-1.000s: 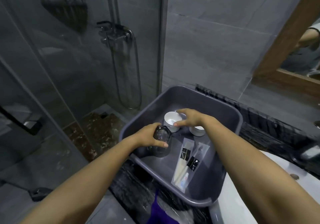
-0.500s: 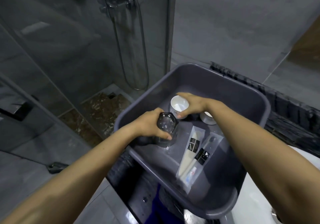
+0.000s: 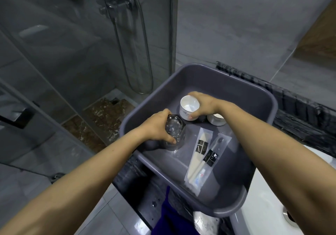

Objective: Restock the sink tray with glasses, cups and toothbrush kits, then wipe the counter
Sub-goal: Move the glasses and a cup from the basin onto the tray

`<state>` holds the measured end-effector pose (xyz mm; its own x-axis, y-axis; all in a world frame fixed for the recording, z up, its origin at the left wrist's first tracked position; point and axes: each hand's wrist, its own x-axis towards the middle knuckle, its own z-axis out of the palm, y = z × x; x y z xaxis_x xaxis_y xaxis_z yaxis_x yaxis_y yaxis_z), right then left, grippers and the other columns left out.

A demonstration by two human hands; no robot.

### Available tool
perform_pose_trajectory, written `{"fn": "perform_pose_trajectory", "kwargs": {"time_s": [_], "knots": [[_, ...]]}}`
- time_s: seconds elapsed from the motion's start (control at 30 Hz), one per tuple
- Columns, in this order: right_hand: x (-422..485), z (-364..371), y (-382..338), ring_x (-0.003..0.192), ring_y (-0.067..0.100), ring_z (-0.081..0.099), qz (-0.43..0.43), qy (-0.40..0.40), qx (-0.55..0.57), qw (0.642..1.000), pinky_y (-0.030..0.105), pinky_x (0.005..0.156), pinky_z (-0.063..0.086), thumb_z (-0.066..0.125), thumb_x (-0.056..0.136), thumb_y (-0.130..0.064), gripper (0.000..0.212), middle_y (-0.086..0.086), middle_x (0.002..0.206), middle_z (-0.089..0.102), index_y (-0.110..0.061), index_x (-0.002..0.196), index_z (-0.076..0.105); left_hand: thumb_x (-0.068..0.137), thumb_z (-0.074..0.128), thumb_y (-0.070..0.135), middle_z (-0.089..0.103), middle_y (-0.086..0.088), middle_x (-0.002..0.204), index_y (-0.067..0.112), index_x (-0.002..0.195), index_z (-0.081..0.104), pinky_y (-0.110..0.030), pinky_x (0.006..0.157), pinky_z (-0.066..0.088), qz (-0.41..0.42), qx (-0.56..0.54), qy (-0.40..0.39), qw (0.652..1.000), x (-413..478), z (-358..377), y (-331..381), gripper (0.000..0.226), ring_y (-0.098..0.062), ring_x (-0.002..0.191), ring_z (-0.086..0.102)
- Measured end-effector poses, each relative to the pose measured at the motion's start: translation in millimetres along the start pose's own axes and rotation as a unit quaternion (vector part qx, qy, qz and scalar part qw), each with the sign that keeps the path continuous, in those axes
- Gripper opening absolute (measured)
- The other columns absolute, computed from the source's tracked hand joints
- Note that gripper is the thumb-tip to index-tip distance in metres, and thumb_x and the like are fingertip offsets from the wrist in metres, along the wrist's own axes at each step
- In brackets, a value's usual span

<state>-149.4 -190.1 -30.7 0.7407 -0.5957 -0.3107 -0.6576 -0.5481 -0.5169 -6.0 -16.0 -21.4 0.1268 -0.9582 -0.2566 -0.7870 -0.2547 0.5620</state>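
Counter [image 3: 300, 124]: dark, rough-faced stone.
On counter: grey tray [image 3: 227, 71] with rounded corners, just beside white sink [image 3: 263, 207].
Tray floor, far end: white cup [image 3: 189, 107], second white cup [image 3: 217, 120] near it.
Tray floor, left: upright glass [image 3: 174, 131].
Tray floor, near end: two toothbrush kits [image 3: 200, 154] lying flat, side by side.

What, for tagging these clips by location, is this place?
Probably a hotel bathroom: a shower mixer behind a glass screen, a white washbasin at lower right, and sealed toothbrush kits beside white cups in a grey tray.
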Motion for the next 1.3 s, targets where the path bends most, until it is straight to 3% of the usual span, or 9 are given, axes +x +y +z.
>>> {"fn": "perform_pose_trajectory", "kwargs": {"time_s": [0.33,0.47,0.6,0.7,0.93,1.0,1.17,1.23,1.3], "knots": [[-64,-52,-21,0.117,0.020,0.047,0.042,0.025,0.044,0.998,0.038,0.102,0.041,0.080,0.067,-0.035,0.080,-0.003,0.131,0.046,-0.023,0.134,0.036,0.050,0.089,0.029,0.059,-0.004,0.112,0.014,0.113,0.046,-0.032,0.086,0.048,0.005,0.016,0.005,1.000,-14,-20,15,0.078,-0.020,0.099,0.056],[-103,-75,-38,0.114,0.020,0.051,0.045,0.055,0.039,0.997,0.036,0.101,0.043,0.079,0.071,-0.028,0.070,0.000,0.126,0.051,-0.017,0.130,0.042,0.050,0.088,0.030,0.058,0.001,0.106,0.014,0.114,0.048,-0.027,0.080,0.045,0.030,0.021,0.025,0.999,-24,-41,39,0.077,-0.016,0.094,0.054],[-145,-99,-58,0.100,0.016,0.054,0.069,0.071,0.078,0.992,0.028,0.079,0.051,0.077,0.074,-0.019,0.061,0.002,0.115,0.054,-0.011,0.126,0.047,0.051,0.087,0.028,0.059,0.001,0.104,0.014,0.113,0.050,-0.024,0.075,0.040,0.072,0.034,0.042,0.996,-35,-61,70,0.074,-0.016,0.093,0.054],[-176,-116,-70,0.095,0.017,0.054,0.083,0.077,0.085,0.990,0.029,0.074,0.051,0.075,0.076,-0.012,0.054,0.004,0.107,0.055,-0.006,0.122,0.049,0.052,0.087,0.028,0.061,0.001,0.105,0.015,0.113,0.050,-0.024,0.076,0.042,0.105,0.038,0.050,0.992,-45,-74,93,0.072,-0.015,0.092,0.055],[-254,-138,-74,0.097,0.017,0.055,0.118,0.118,0.078,0.983,0.032,0.083,0.050,0.077,0.075,-0.016,0.047,-0.001,0.101,0.057,-0.014,0.113,0.050,0.051,0.087,0.033,0.057,0.004,0.101,0.014,0.114,0.049,-0.024,0.076,0.042,0.174,0.050,0.054,0.982,-65,-85,148,0.076,-0.015,0.091,0.053],[-279,-139,-73,0.099,0.017,0.053,0.133,0.122,0.061,0.982,0.026,0.079,0.048,0.076,0.076,-0.017,0.050,0.000,0.104,0.057,-0.010,0.118,0.051,0.049,0.088,0.034,0.057,0.005,0.100,0.015,0.113,0.050,-0.026,0.077,0.044,0.189,0.044,0.047,0.980,-71,-82,162,0.077,-0.015,0.092,0.054],[-344,-136,-60,0.106,0.017,0.050,0.183,0.149,0.026,0.971,0.025,0.086,0.039,0.077,0.074,-0.027,0.067,-0.003,0.116,0.051,-0.016,0.130,0.042,0.046,0.088,0.037,0.061,0.003,0.098,0.018,0.106,0.050,-0.031,0.077,0.048,0.229,0.041,0.021,0.972,-87,-61,204,0.073,-0.017,0.090,0.057],[-368,-130,-52,0.102,0.017,0.053,0.195,0.155,0.042,0.967,0.023,0.078,0.043,0.078,0.073,-0.026,0.065,-0.005,0.112,0.052,-0.019,0.127,0.043,0.048,0.088,0.036,0.059,0.003,0.098,0.017,0.108,0.050,-0.030,0.075,0.047,0.241,0.039,0.012,0.970,-93,-50,220,0.073,-0.017,0.089,0.056],[-396,-120,-43,0.093,0.016,0.058,0.206,0.166,0.077,0.961,0.029,0.072,0.054,0.079,0.071,-0.023,0.064,-0.002,0.112,0.054,-0.020,0.125,0.044,0.049,0.087,0.036,0.058,0.002,0.098,0.016,0.108,0.050,-0.029,0.073,0.046,0.254,0.042,-0.001,0.966,-100,-34,236,0.073,-0.017,0.088,0.056]]}}
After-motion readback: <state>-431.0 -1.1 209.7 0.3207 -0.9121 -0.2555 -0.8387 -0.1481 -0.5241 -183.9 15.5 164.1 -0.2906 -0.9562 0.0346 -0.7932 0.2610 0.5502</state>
